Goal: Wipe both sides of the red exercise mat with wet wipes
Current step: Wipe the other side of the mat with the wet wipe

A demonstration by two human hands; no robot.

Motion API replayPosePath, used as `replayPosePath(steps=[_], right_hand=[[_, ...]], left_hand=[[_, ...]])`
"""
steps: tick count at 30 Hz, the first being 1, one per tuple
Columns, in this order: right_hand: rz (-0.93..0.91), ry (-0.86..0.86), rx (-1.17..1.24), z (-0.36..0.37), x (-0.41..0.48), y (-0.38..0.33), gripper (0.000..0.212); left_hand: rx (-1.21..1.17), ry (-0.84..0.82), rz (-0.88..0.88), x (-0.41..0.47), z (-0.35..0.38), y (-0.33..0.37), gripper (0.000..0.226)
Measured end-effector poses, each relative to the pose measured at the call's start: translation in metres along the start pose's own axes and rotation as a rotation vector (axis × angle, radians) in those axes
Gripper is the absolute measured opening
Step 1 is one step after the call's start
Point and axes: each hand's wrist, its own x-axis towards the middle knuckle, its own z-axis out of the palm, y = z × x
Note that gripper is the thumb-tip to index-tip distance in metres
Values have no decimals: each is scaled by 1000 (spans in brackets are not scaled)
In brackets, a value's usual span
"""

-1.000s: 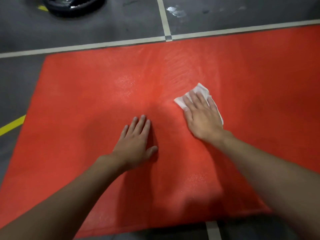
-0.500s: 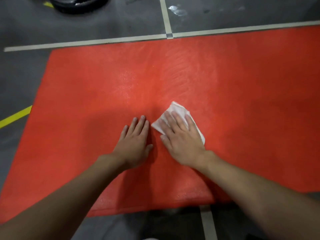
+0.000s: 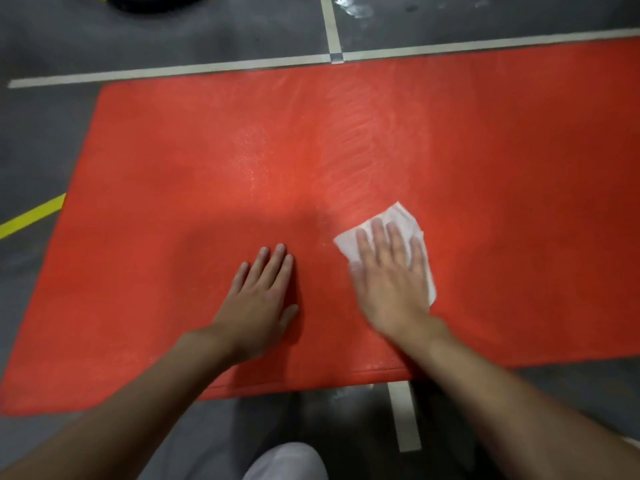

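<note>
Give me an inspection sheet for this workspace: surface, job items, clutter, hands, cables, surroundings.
Surface: grey floor with white lines and a yellow line.
Job's things: red exercise mat lying flat, wipe streaks on it; white wet wipe on it.
Clutter: black round object at the far edge, cropped.
Hands: left hand flat on the mat; right hand flat, pressing the wipe.
Cables: nothing seen.
Surroundings: pale smear on the floor beyond the mat.
</note>
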Motion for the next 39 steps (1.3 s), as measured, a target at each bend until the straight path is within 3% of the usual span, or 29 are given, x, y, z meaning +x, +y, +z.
replayPosePath(steps=[2,4,6,9,11,13,14,15,18,19,21,23,24,25,28,29,33,34,37,39], right_hand=[[-183,-34,32,3,-24,-31,63],[-435,-52,-14,5,-31,-17,60],[-400,-55,-26,-1,-20,9,59],[-55,-19,17,2,-39,-8,62],[-227,-35,55,8,-63,-36,62],[-490,-50,10,7,-69,-22,57],[-514,-50,-19,6,-64,-6,55],[-442,-47,-22,3,-60,4,56],[29,-18,32,0,-67,-20,63],[40,-27,59,4,-76,-46,66],[-176,-61,105,7,-94,-85,66],[-450,-76,66,4,-90,-77,60],[-500,-70,17,4,-81,-63,59],[-456,-62,-2,2,-72,-51,59],[-42,-33,48,5,-64,-62,63],[-54,-44,91,7,-69,-81,63],[-553,-74,40,9,-69,-83,56],[-545,-77,15,6,-58,-70,56],[-126,-4,43,3,-41,-71,61],[-125,-35,120,5,-52,-104,62]], left_hand=[[3,-14,1,1,-4,3,81],[2,-28,7,-1,-8,2,82],[7,-51,12,-9,-8,-1,84],[33,-61,-3,-16,-2,3,82],[29,-42,-9,-15,-2,9,80],[-4,-30,-35,-17,-3,8,79],[-12,-14,-78,-21,-2,4,79],[-7,4,-136,-27,0,-1,78],[23,7,-245,-34,4,-3,76],[11,6,-254,-32,3,0,76],[-48,20,-264,-27,-5,6,72],[-91,108,-262,-28,-11,-2,63],[-106,163,-271,-32,-12,-10,60],[-116,209,-294,-36,-12,-19,59],[-90,294,-348,-39,-6,-32,53],[-89,324,-363,-35,-6,-30,47],[-83,338,-452,-22,-6,-27,48],[-65,324,-448,-23,-2,-28,51],[-69,333,-441,-22,2,-32,53],[-106,341,-460,-17,-3,-30,51]])
